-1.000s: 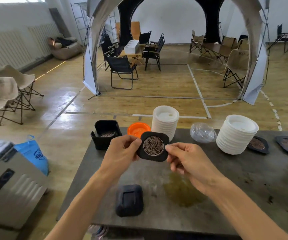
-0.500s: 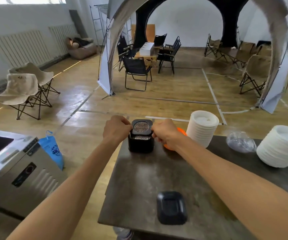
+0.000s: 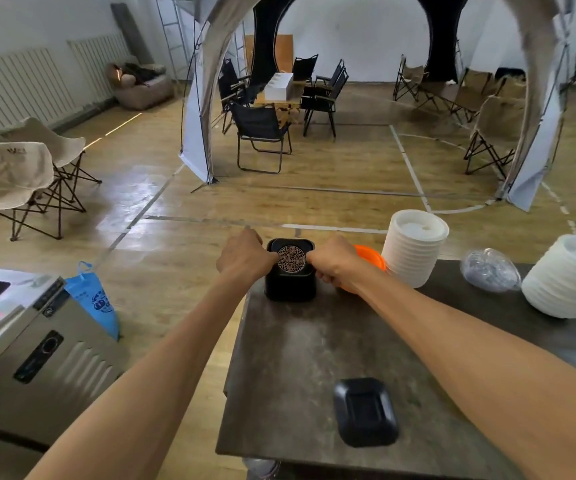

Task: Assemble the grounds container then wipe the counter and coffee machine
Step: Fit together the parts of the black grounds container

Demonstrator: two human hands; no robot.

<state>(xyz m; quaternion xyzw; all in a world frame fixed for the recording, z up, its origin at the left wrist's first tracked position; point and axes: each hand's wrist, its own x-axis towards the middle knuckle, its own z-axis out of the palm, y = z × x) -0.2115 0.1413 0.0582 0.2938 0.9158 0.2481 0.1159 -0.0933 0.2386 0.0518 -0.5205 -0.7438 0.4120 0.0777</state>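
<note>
A black square grounds container (image 3: 290, 285) stands at the far left corner of the dark counter (image 3: 314, 344). A black insert with a round bronze mesh filter (image 3: 291, 259) sits in its top opening. My left hand (image 3: 245, 259) grips the insert's left edge and my right hand (image 3: 335, 263) grips its right edge, fingers curled over it. A black square lid (image 3: 365, 412) lies alone near the counter's front edge.
An orange dish (image 3: 371, 254) sits behind my right hand. Two stacks of white lids (image 3: 414, 247) (image 3: 572, 280) and a clear plastic bag (image 3: 490, 270) stand at the right. A steel machine (image 3: 27, 344) and a blue bag (image 3: 94, 299) are left of the counter.
Both hands carried the mesh insert from in front of me to the black container at the counter's far corner and set it into the top opening. The camera view shifted left.
</note>
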